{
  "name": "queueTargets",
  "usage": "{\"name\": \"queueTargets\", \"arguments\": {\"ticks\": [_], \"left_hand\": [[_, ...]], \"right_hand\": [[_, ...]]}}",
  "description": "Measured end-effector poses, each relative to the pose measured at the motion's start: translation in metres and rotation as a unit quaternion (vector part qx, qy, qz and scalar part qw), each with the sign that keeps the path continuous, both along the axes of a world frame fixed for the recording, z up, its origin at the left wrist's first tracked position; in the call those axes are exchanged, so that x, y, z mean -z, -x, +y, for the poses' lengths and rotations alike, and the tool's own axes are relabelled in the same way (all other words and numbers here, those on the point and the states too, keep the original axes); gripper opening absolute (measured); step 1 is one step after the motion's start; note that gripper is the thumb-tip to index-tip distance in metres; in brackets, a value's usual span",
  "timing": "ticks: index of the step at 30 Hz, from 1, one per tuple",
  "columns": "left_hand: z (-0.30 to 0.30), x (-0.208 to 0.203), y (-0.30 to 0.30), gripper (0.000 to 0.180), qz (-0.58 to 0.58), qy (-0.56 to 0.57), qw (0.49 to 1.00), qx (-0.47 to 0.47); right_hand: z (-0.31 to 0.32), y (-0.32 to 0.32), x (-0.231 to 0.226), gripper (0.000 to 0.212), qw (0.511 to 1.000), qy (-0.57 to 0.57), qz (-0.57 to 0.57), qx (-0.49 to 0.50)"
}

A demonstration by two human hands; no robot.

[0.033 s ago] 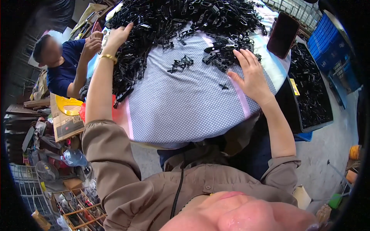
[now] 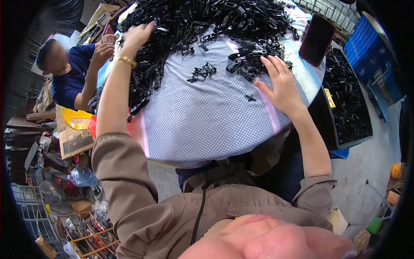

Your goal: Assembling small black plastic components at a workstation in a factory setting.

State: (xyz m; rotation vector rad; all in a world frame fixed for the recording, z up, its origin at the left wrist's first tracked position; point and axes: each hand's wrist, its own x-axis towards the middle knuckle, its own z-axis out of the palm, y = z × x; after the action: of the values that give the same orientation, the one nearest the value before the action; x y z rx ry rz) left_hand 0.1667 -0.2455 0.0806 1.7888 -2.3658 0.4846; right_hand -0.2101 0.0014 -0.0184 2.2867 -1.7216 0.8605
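A large pile of small black slotted plastic pieces point(image 2: 202, 17) covers the far side and left edge of a table with a patterned cloth point(image 2: 194, 116). My left hand point(image 2: 137, 38) reaches over the left part of this pile, fingers extended, their undersides hidden. A gold bracelet point(image 2: 125, 61) circles that wrist. At the right, my right hand point(image 2: 281, 86) rests open, thumb apart, fingertips touching a smaller heap of the black pieces point(image 2: 246, 62). Between the hands lie a little cluster of pieces point(image 2: 202, 72) and, nearer me, one single piece point(image 2: 250, 97).
A dark-screened phone point(image 2: 317, 39) stands upright at the table's right edge. Beyond it are a black tray of pieces point(image 2: 347, 99) and blue crates point(image 2: 366, 43). Across the left side sits a co-worker point(image 2: 71, 71) with raised hands. A divided wooden box point(image 2: 88, 235) lies at lower left.
My left hand has shifted slightly right and farther over the pile, its wrist moving with it. The right hand and the heap under it look the same.
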Motion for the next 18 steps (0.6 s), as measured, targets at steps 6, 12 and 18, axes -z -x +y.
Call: {"name": "queueTargets", "arguments": {"ticks": [6,12,18], "left_hand": [[-0.044,0.027,0.156,0.036,0.084,-0.024,0.982,0.165],[-0.120,0.044,0.203,0.043,0.129,-0.011,0.985,0.116],[-0.149,0.047,0.226,0.059,0.157,-0.049,0.983,0.079]], "right_hand": [[0.003,-0.002,-0.005,0.058,1.000,0.000,0.020,-0.007],[0.004,-0.007,-0.013,0.056,0.999,-0.031,0.003,-0.036],[0.001,-0.009,-0.017,0.058,0.995,-0.091,-0.002,-0.035]]}}
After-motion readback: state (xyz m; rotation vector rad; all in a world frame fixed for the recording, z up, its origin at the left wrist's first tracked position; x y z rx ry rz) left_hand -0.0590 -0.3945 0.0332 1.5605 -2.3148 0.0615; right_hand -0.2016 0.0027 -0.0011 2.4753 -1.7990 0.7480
